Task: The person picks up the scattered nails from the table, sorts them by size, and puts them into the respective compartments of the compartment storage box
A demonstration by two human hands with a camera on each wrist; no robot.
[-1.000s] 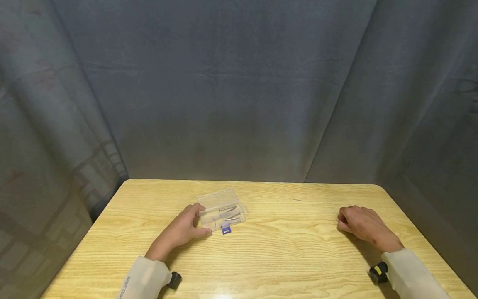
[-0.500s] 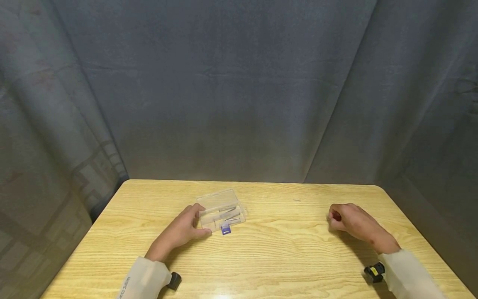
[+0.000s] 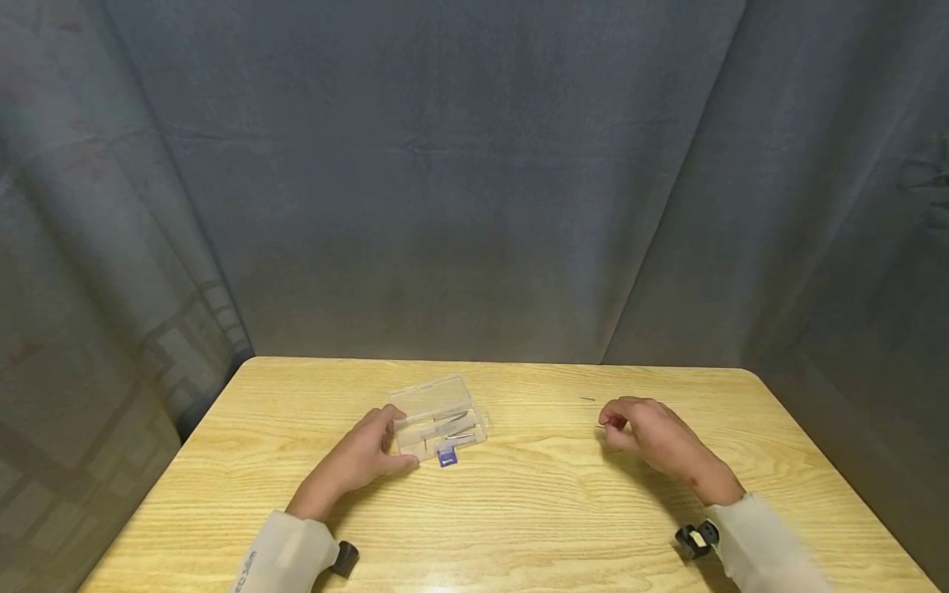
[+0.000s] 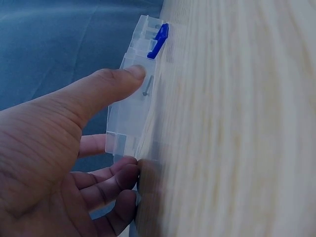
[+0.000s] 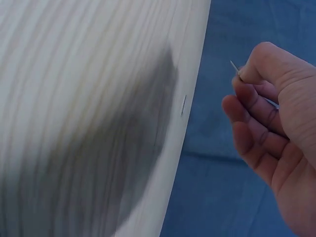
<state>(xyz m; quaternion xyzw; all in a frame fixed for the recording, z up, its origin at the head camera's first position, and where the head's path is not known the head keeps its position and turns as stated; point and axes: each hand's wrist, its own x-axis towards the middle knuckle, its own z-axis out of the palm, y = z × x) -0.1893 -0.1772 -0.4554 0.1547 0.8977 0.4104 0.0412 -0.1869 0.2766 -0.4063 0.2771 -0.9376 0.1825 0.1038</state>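
A clear plastic box (image 3: 415, 436) lies on the table with its lid (image 3: 430, 397) folded back. My left hand (image 3: 362, 453) grips its left end, thumb at the near wall and fingers at the far side. Inside are several thin metal nails (image 3: 461, 436); in the left wrist view one nail (image 4: 148, 86) shows through the wall by my thumb. A blue tab (image 3: 447, 456) sticks out at the box's front. Well to the right, my right hand (image 3: 656, 432) pinches a small nail (image 5: 235, 67) between thumb and forefinger, above the table.
Another nail (image 3: 587, 399) lies loose on the wooden table (image 3: 519, 527), just beyond my right hand. Grey curtains (image 3: 445, 206) hang behind the table and at both sides.
My right hand has moved left across the table with the nail, towards the box. My left hand stays on the box, which has hardly shifted.
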